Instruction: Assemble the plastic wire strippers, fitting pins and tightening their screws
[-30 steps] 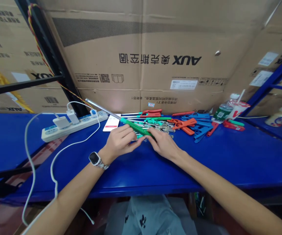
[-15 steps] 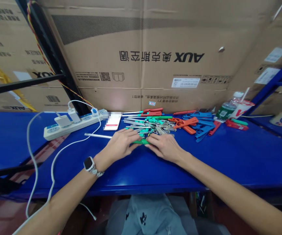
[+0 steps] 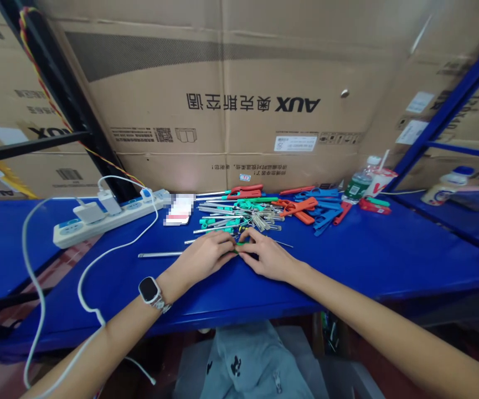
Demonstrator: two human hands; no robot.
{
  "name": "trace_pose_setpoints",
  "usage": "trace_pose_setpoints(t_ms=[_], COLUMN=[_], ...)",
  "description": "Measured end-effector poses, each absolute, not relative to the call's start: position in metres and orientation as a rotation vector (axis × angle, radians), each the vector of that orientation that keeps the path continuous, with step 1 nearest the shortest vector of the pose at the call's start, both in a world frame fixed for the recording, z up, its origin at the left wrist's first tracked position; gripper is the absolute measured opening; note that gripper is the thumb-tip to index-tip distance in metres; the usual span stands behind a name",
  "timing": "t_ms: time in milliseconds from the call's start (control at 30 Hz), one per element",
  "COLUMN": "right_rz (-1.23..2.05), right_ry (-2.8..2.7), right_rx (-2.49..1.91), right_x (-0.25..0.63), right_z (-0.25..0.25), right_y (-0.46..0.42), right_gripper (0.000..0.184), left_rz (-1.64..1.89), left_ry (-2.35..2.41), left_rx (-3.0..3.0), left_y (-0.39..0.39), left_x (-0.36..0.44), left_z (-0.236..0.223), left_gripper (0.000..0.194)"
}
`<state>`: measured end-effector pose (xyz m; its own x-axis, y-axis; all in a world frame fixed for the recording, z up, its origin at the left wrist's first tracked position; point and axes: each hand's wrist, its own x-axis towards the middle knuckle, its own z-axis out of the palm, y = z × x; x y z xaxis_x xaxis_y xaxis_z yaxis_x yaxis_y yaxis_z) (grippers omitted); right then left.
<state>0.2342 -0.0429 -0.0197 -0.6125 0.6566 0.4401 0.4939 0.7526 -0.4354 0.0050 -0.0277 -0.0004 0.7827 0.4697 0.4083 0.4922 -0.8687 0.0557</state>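
Both of my hands are closed around one green-handled long-reach lighter [image 3: 241, 247], held just above the blue table. My left hand [image 3: 208, 254] wraps its metal tube side, and a silver tube [image 3: 159, 255] sticks out to the left past the knuckles. My right hand [image 3: 269, 256] pinches the green part with thumb and fingers. Most of the handle is hidden by my fingers. Just beyond my hands lies a pile of teal lighter parts and metal tubes [image 3: 218, 209]. A thin metal rod [image 3: 284, 244] shows behind my right hand.
Orange casings [image 3: 301, 208] and blue casings [image 3: 326, 217] lie right of the pile. A bottle [image 3: 358, 185] and a cup [image 3: 382, 180] stand farther right. At left are a power strip [image 3: 67, 235], a white cable [image 3: 83, 277] and a phone [image 3: 181, 209]. Cardboard [image 3: 239, 61] backs the table.
The camera view has turned slightly to the right. My hands have come closer together and a little nearer to me, covering more of the green handle.
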Motion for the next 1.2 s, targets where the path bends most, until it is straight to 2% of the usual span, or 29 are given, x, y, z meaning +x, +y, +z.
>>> trace_pose_setpoints(t_ms=[133, 233, 367, 500, 600, 733, 900, 1033, 1200], right_rz=[0.424, 0.226, 0.075, 0.031, 0.2, 0.579, 0.711, 0.824, 0.971], right_ry=[-2.159, -2.033, -2.342, -2.461, -2.353, -1.781, -1.239, -1.165, -1.176], right_rx=[-0.973, -1.261, -1.487, -1.458, -1.296, -1.014, -0.855, -0.833, -0.765], right_x=[0.25, 0.261, 0.259, 0.256, 0.258, 0.248, 0.213, 0.2, 0.204], right_z=[-0.01, 0.001, 0.011, 0.015, 0.018, 0.019, 0.011, 0.002, 0.0], right_y=[-0.038, -0.027, -0.015, -0.007, 0.0, 0.012, 0.03, 0.034, 0.025], right_gripper=[0.025, 0.015, 0.014, 0.014, 0.015, 0.024, 0.04, 0.045, 0.061], left_rz=[-0.819, -0.889, -0.933, -0.921, -0.927, -0.936, -0.947, -0.991, -1.008], left_ry=[-0.764, -0.731, -0.721, -0.729, -0.723, -0.719, -0.694, -0.71, -0.759], left_rx=[-3.034, -3.061, -3.061, -3.071, -3.075, -3.074, -3.099, -3.099, -3.12], left_y=[-0.017, -0.014, -0.015, -0.018, -0.018, -0.016, -0.015, -0.015, -0.015], left_x=[0.011, 0.012, 0.011, 0.01, 0.01, 0.009, 0.0, -0.004, -0.003], left_z=[-0.01, -0.015, -0.017, -0.016, -0.017, -0.018, -0.018, -0.018, -0.02], left_gripper=[0.027, 0.027, 0.028, 0.027, 0.026, 0.025, 0.025, 0.026, 0.024])
